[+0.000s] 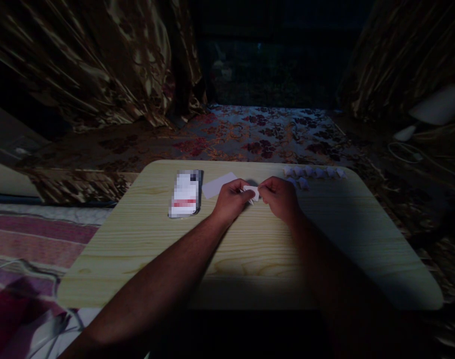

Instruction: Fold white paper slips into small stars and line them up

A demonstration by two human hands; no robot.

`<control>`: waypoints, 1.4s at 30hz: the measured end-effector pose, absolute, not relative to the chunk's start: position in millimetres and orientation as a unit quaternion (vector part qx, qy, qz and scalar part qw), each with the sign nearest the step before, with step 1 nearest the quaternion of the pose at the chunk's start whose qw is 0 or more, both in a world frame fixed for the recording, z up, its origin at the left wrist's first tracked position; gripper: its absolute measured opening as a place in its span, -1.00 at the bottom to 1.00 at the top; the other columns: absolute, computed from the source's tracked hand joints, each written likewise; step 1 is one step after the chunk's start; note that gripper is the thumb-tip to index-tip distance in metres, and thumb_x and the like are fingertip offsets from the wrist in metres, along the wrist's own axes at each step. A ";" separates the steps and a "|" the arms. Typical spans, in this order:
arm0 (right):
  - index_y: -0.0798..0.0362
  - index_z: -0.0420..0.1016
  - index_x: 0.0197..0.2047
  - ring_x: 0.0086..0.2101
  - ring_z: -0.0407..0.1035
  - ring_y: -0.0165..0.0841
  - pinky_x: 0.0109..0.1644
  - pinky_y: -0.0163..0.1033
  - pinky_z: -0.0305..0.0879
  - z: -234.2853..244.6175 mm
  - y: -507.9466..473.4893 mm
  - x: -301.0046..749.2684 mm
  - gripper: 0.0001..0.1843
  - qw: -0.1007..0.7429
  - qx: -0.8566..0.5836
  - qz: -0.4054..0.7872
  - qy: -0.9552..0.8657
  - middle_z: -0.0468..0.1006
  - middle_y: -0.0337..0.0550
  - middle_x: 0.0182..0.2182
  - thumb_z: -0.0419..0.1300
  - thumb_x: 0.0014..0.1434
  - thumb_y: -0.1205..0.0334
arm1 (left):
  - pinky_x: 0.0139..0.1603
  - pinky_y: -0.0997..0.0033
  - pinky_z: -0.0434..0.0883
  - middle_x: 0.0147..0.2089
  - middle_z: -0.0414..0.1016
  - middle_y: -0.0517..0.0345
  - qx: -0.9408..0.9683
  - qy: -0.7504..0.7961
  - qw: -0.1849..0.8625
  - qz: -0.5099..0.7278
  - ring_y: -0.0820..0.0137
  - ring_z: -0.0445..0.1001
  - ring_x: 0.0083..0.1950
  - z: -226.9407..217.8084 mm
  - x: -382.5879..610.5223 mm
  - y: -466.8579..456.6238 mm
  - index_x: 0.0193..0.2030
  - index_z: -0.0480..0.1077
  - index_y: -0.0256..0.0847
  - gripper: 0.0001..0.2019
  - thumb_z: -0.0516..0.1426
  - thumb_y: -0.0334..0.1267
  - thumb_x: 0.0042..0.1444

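White paper (254,192), seemingly folded, is clamped between the fingers of our left hand (230,200) and pinched at its right edge by our right hand (281,195), over the pale, wood-grained table (249,247). We expect it light, thin and easily creased (a gentle hold by the edges suits it best). Beyond the table, we see a flower-patterned cloth (264,132) and shiny curtains (141,60) in a dim room.

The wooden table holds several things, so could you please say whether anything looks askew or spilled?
Nothing spilled or damaged stands out. The pale strip beside the left hand lies at a slant to the table's edges, though that seems ordinary.
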State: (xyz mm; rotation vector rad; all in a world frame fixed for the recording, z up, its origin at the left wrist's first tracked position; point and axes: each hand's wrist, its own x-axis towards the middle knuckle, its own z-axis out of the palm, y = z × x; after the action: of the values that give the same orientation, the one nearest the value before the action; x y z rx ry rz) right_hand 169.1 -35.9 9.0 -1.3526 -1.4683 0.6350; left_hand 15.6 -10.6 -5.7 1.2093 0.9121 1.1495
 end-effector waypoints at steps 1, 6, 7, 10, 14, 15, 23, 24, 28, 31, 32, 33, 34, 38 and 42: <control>0.05 0.48 -0.46 -0.56 0.31 -0.41 -0.44 -0.33 0.19 8.7 -36.0 168.9 -0.85 0.500 -0.562 0.261 -0.606 0.43 -0.30 -0.66 0.19 0.06 0.17 | -0.41 0.44 0.30 -0.48 0.49 0.22 0.518 0.391 0.580 0.493 0.47 0.39 -0.49 -5.2 15.7 -10.9 -0.42 0.45 -0.26 -0.85 0.30 -0.30 -0.15; 0.05 0.48 -0.46 -0.56 0.31 -0.41 -0.45 -0.33 0.18 5.6 -34.9 168.1 -0.85 0.501 -0.563 0.256 -0.605 0.43 -0.30 -0.66 0.19 0.05 0.17 | -0.41 0.44 0.31 -0.47 0.51 0.20 0.511 0.394 0.580 0.498 0.47 0.41 -0.49 -1.6 16.0 -12.1 -0.42 0.46 -0.27 -0.85 0.30 -0.31 -0.16; 0.05 0.48 -0.46 -0.56 0.30 -0.41 -0.46 -0.33 0.17 5.0 -34.7 168.0 -0.85 0.500 -0.562 0.257 -0.606 0.43 -0.30 -0.66 0.19 0.05 0.17 | -0.41 0.44 0.31 -0.48 0.51 0.19 0.508 0.395 0.583 0.496 0.47 0.40 -0.50 -1.0 16.0 -12.2 -0.42 0.46 -0.27 -0.86 0.30 -0.32 -0.16; 0.05 0.49 -0.45 -0.57 0.30 -0.42 -0.46 -0.33 0.17 4.0 -34.1 167.8 -0.85 0.501 -0.560 0.257 -0.608 0.44 -0.30 -0.66 0.19 0.05 0.17 | -0.43 0.45 0.30 -0.50 0.50 0.20 0.503 0.394 0.588 0.497 0.48 0.40 -0.52 -0.1 16.1 -12.3 -0.43 0.45 -0.27 -0.86 0.30 -0.33 -0.17; 0.05 0.49 -0.44 -0.57 0.30 -0.42 -0.46 -0.33 0.17 4.4 -34.4 168.0 -0.85 0.504 -0.558 0.259 -0.606 0.44 -0.30 -0.65 0.19 0.05 0.17 | -0.43 0.45 0.31 -0.48 0.51 0.19 0.507 0.395 0.580 0.500 0.49 0.40 -0.51 -0.7 16.4 -12.3 -0.41 0.46 -0.27 -0.85 0.30 -0.31 -0.15; 0.05 0.49 -0.44 -0.57 0.29 -0.42 -0.47 -0.33 0.17 4.6 -34.6 167.9 -0.85 0.503 -0.557 0.262 -0.607 0.43 -0.30 -0.65 0.19 0.05 0.17 | -0.43 0.46 0.31 -0.49 0.50 0.20 0.505 0.397 0.580 0.501 0.49 0.39 -0.51 -0.7 16.5 -12.2 -0.41 0.46 -0.27 -0.85 0.30 -0.31 -0.15; 0.05 0.47 -0.46 -0.60 0.25 -0.44 -0.49 -0.34 0.14 4.0 -35.1 167.0 -0.85 0.501 -0.557 0.266 -0.606 0.41 -0.31 -0.66 0.19 0.05 0.16 | -0.44 0.46 0.31 -0.49 0.50 0.19 0.519 0.403 0.570 0.493 0.48 0.40 -0.51 -1.2 15.3 -11.6 -0.41 0.45 -0.26 -0.86 0.29 -0.29 -0.14; 0.05 0.47 -0.46 -0.59 0.25 -0.44 -0.49 -0.34 0.14 3.8 -34.9 167.1 -0.85 0.502 -0.558 0.263 -0.606 0.41 -0.31 -0.66 0.19 0.05 0.16 | -0.44 0.46 0.32 -0.48 0.51 0.18 0.524 0.406 0.566 0.491 0.47 0.41 -0.50 -1.6 14.9 -11.5 -0.40 0.46 -0.26 -0.85 0.29 -0.28 -0.13; 0.05 0.47 -0.46 -0.59 0.25 -0.44 -0.48 -0.34 0.14 3.4 -35.2 167.4 -0.86 0.500 -0.554 0.267 -0.610 0.41 -0.32 -0.66 0.19 0.04 0.17 | -0.46 0.46 0.31 -0.49 0.51 0.18 0.526 0.410 0.565 0.486 0.47 0.40 -0.51 -2.4 14.3 -10.9 -0.40 0.46 -0.26 -0.85 0.29 -0.27 -0.13; 0.05 0.48 -0.45 -0.59 0.25 -0.44 -0.49 -0.34 0.14 3.8 -35.8 167.1 -0.87 0.498 -0.550 0.272 -0.613 0.41 -0.32 -0.65 0.20 0.04 0.18 | -0.46 0.45 0.31 -0.51 0.50 0.19 0.520 0.404 0.573 0.489 0.46 0.40 -0.52 -1.8 14.7 -10.9 -0.42 0.44 -0.25 -0.86 0.28 -0.29 -0.14; 0.05 0.48 -0.45 -0.59 0.25 -0.44 -0.49 -0.33 0.14 4.0 -35.9 166.9 -0.87 0.497 -0.550 0.274 -0.613 0.41 -0.31 -0.65 0.20 0.04 0.18 | -0.46 0.45 0.30 -0.51 0.50 0.18 0.521 0.406 0.570 0.489 0.46 0.40 -0.52 -1.5 14.8 -11.0 -0.43 0.44 -0.25 -0.87 0.28 -0.30 -0.14; 0.04 0.48 -0.45 -0.59 0.25 -0.43 -0.49 -0.33 0.14 4.2 -36.0 166.8 -0.87 0.496 -0.551 0.275 -0.612 0.41 -0.31 -0.65 0.20 0.04 0.17 | -0.46 0.45 0.30 -0.51 0.50 0.19 0.524 0.409 0.565 0.489 0.46 0.40 -0.52 -1.1 15.0 -11.3 -0.43 0.44 -0.25 -0.87 0.28 -0.29 -0.13; 0.04 0.48 -0.45 -0.59 0.26 -0.43 -0.49 -0.33 0.14 4.2 -36.0 166.7 -0.86 0.494 -0.553 0.276 -0.611 0.42 -0.31 -0.65 0.19 0.04 0.17 | -0.46 0.45 0.29 -0.51 0.50 0.19 0.527 0.413 0.559 0.490 0.47 0.39 -0.52 -0.6 15.1 -11.6 -0.43 0.45 -0.25 -0.88 0.27 -0.29 -0.12; 0.04 0.47 -0.45 -0.58 0.26 -0.42 -0.49 -0.33 0.14 3.3 -35.3 166.5 -0.87 0.493 -0.557 0.278 -0.608 0.42 -0.31 -0.66 0.19 0.03 0.18 | -0.48 0.47 0.25 -0.53 0.47 0.22 0.531 0.416 0.549 0.493 0.50 0.34 -0.54 1.5 15.2 -13.0 -0.45 0.44 -0.25 -0.89 0.27 -0.29 -0.12; 0.04 0.47 -0.46 -0.58 0.26 -0.42 -0.48 -0.33 0.14 1.7 -34.6 166.5 -0.88 0.492 -0.558 0.275 -0.609 0.41 -0.31 -0.66 0.19 0.02 0.18 | -0.47 0.48 0.24 -0.53 0.46 0.22 0.537 0.419 0.541 0.494 0.50 0.33 -0.54 1.6 14.9 -13.0 -0.45 0.44 -0.25 -0.89 0.27 -0.28 -0.11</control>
State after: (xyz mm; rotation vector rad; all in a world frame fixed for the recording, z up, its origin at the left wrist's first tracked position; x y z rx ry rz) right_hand 166.5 -34.6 1.7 -1.3547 -1.4775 0.6677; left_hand 14.9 -13.0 1.6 1.2763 0.9947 1.1731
